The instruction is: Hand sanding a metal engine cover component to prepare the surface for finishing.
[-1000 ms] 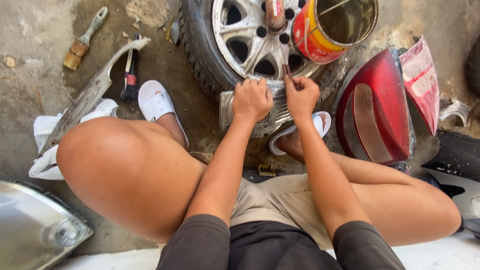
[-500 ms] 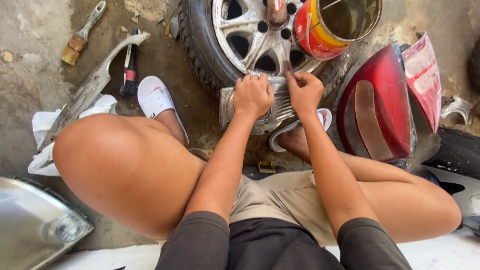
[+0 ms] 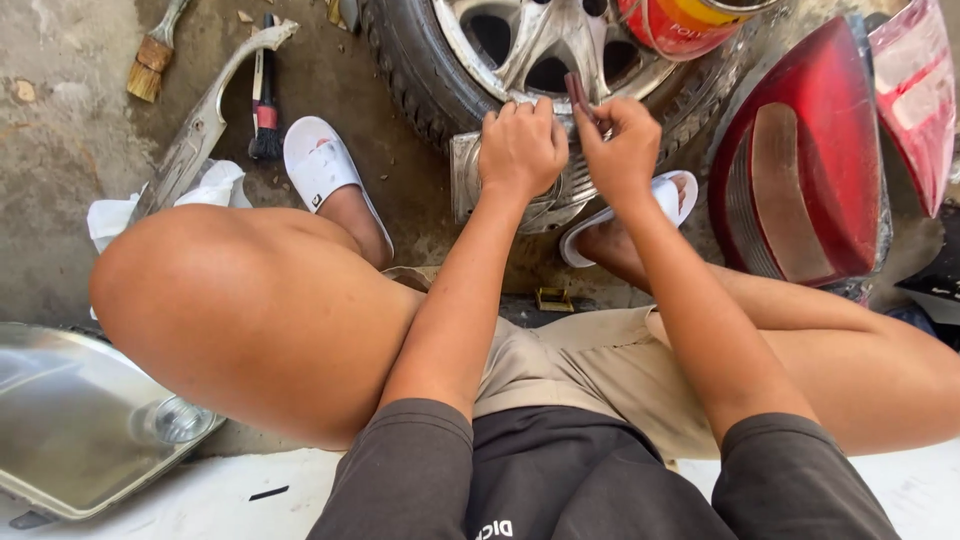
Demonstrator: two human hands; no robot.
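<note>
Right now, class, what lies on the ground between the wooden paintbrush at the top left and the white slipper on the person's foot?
In the head view, between the paintbrush and the white slipper lie a long grey curved trim piece and a black detailing brush.

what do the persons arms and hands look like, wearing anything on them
Both arms are bare from above the elbow down, under short dark grey sleeves. The left hand and right hand have no gloves; no rings, watch or bands are visible.

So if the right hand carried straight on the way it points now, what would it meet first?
Most likely the alloy wheel. The right hand points up-frame, pinching a small dark strip whose tip lies at the rim's spokes; depth from this head view is uncertain.
</note>
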